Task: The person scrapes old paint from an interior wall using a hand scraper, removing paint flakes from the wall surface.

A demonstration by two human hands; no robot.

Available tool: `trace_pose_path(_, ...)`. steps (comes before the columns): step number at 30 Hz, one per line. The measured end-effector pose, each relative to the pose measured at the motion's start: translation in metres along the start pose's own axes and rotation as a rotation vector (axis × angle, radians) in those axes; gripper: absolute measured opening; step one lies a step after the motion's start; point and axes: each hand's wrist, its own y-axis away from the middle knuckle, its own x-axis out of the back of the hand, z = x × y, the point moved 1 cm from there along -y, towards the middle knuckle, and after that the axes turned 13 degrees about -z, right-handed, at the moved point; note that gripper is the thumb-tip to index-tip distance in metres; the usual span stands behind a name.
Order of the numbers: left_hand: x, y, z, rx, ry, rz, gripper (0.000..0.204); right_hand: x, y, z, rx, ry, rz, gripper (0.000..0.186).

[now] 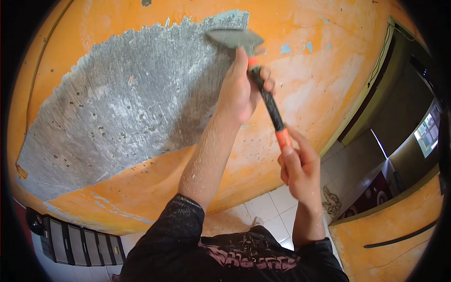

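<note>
A scraper with a broad grey metal blade (230,37) meets the wall near the top edge of a bare grey patch (141,94). Its black handle (270,101) has orange sections at both ends and slants down to the right. My left hand (244,89) is closed round the upper handle, thumb up against the blade's base. Lower down, my right hand (300,167) grips the orange butt end. The blade is slightly blurred, so how its edge touches the wall is hard to tell. Pale dust speckles my forearms.
Orange paint (300,84) with light blue chips surrounds the grey patch. A cable (35,89) runs down the wall's left side. At lower left stands a dark drawer unit (84,244). A doorway (376,122) opens on the right, with a crumpled cloth (331,202) on the white tiled floor (268,207).
</note>
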Motion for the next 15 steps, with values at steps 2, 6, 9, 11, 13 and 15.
trace_pose_path(2, -0.010, -0.001, 0.004, -0.023, -0.025, -0.017, 0.050, 0.005, -0.001, -0.011, -0.027, -0.030, 0.016, 0.043)
trace_pose_path(6, -0.001, 0.016, -0.013, 0.015, 0.062, 0.023, 0.048, 0.001, 0.018, 0.013, -0.028, -0.020, 0.015, 0.044)
trace_pose_path(9, -0.003, 0.017, -0.010, 0.008, -0.020, 0.088, 0.045, 0.004, 0.016, -0.004, -0.052, -0.087, -0.022, 0.044)
trace_pose_path(11, -0.005, 0.017, -0.011, 0.011, 0.007, 0.081, 0.046, 0.006, 0.017, -0.006, -0.093, -0.165, -0.041, 0.044)
trace_pose_path(13, -0.002, 0.020, -0.008, -0.014, 0.008, 0.077, 0.049, -0.001, 0.013, 0.006, -0.030, 0.066, 0.023, 0.044)
trace_pose_path(15, 0.003, 0.025, -0.012, 0.008, -0.012, 0.067, 0.053, -0.005, 0.012, 0.023, -0.007, 0.040, 0.023, 0.045)
